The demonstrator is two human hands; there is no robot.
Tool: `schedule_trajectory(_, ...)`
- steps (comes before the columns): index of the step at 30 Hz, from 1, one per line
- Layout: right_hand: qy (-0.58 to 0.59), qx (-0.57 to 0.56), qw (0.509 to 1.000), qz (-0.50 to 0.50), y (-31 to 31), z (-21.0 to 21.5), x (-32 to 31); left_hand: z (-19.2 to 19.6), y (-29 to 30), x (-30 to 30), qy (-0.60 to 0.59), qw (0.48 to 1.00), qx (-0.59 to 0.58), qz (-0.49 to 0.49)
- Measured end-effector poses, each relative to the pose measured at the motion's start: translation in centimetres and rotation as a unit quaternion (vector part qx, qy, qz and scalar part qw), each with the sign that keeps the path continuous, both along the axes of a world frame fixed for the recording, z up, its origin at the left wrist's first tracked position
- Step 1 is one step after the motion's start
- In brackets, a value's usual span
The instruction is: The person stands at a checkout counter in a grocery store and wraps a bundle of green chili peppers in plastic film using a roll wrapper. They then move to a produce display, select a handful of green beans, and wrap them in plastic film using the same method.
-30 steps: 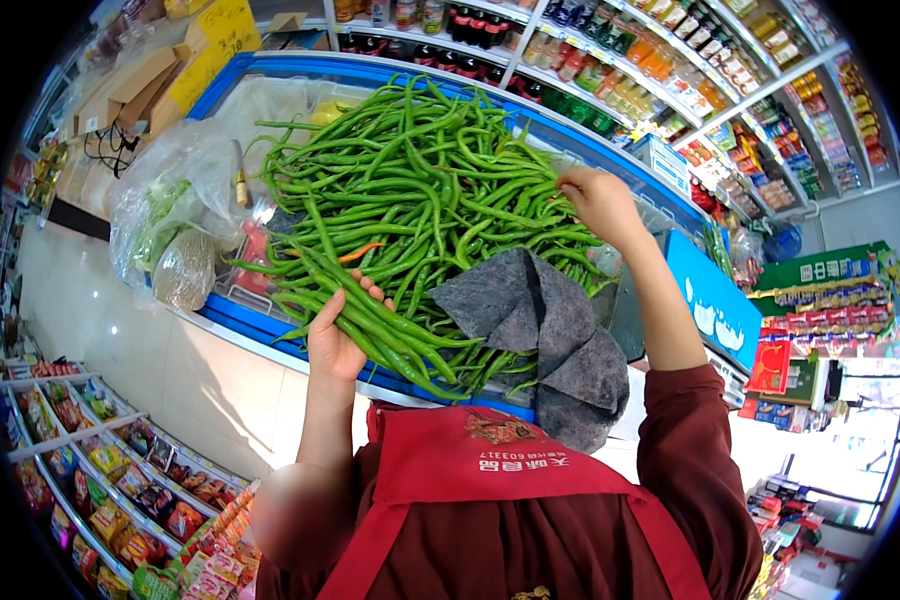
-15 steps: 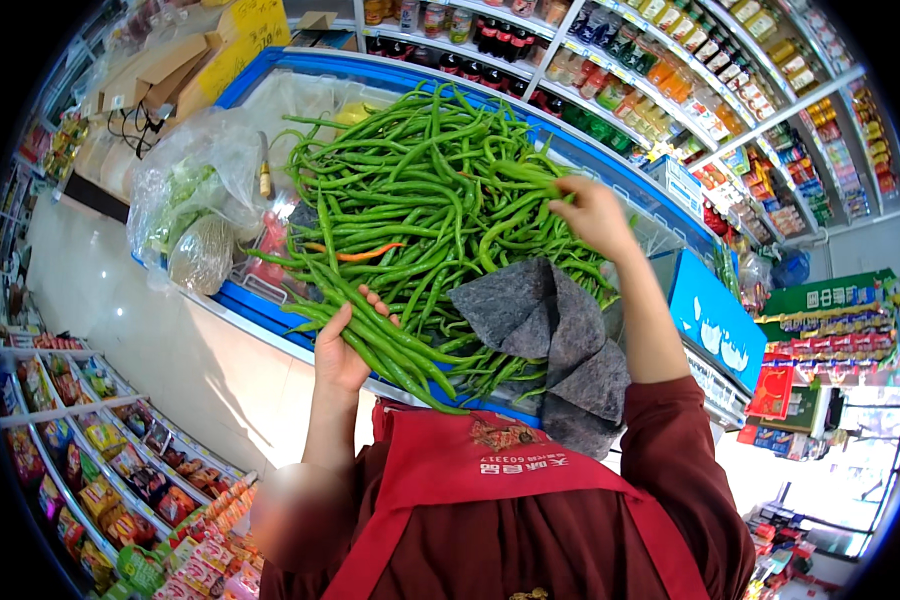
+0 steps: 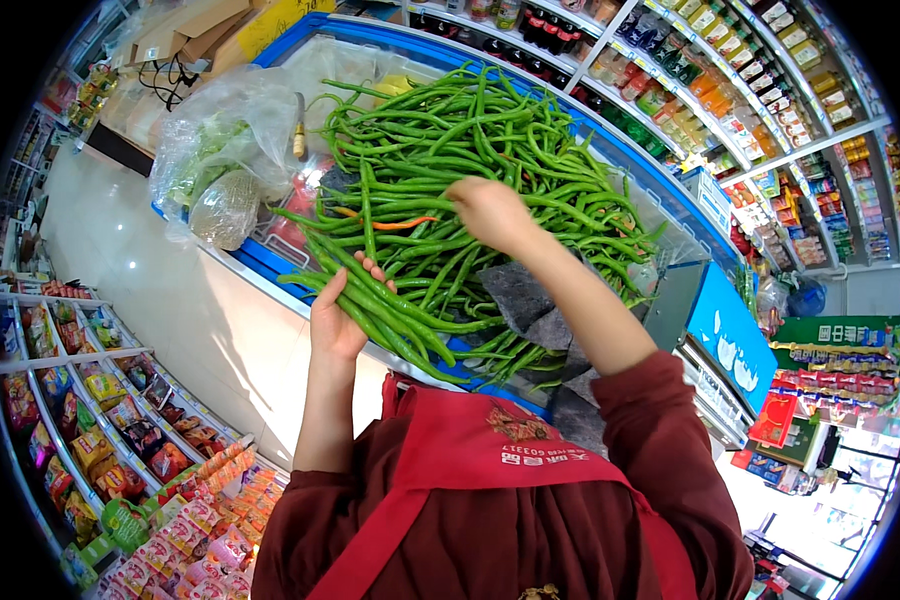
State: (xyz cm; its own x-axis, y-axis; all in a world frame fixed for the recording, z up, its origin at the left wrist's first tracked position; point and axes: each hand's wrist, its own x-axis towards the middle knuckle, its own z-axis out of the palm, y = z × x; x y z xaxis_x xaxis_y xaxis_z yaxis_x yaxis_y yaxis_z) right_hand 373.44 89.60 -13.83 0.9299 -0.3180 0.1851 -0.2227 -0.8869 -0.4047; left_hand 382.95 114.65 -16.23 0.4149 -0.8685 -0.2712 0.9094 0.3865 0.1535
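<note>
A big heap of long green peppers [image 3: 470, 150] lies on top of a blue chest freezer [image 3: 660, 170]. My left hand [image 3: 338, 318] holds a bunch of the green peppers [image 3: 390, 305] at the heap's near edge, their tips sticking out to both sides. My right hand [image 3: 490, 212] reaches into the middle of the heap, fingers curled down among the peppers; whether it grips any is hidden. A single orange pepper [image 3: 402, 223] lies just left of it. A dark grey cloth [image 3: 530, 310] lies under my right forearm.
Clear plastic bags with greens [image 3: 215, 160] sit at the freezer's left end. Shelves of bottles and jars [image 3: 730, 80] run behind the freezer. Snack racks [image 3: 100, 420] line the aisle on my left. Cardboard boxes [image 3: 200, 25] stand at the back left.
My right hand has moved from the heap's far right edge leftward to its middle. My left hand keeps its bunch of peppers in about the same place.
</note>
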Motion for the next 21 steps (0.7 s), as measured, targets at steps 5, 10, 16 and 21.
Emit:
schedule_trajectory(5,0.22,-0.121,0.964,-0.089,1.3,-5.8,6.0,0.8,2.5,0.1,-0.002,0.999,0.007,0.047)
schedule_trajectory(10,0.268,-0.202,0.942,-0.033,1.4,-2.4,6.7,-0.8,5.1,0.5,0.032,0.995,0.006,0.093)
schedule_trajectory(16,0.263,-0.157,0.948,-0.088,-2.7,10.0,2.6,-0.3,4.1,1.0,0.016,0.996,0.014,0.091)
schedule_trajectory(21,0.123,0.374,0.918,-0.054,-6.7,14.1,-3.9,0.2,1.1,0.9,0.015,0.999,-0.03,0.03)
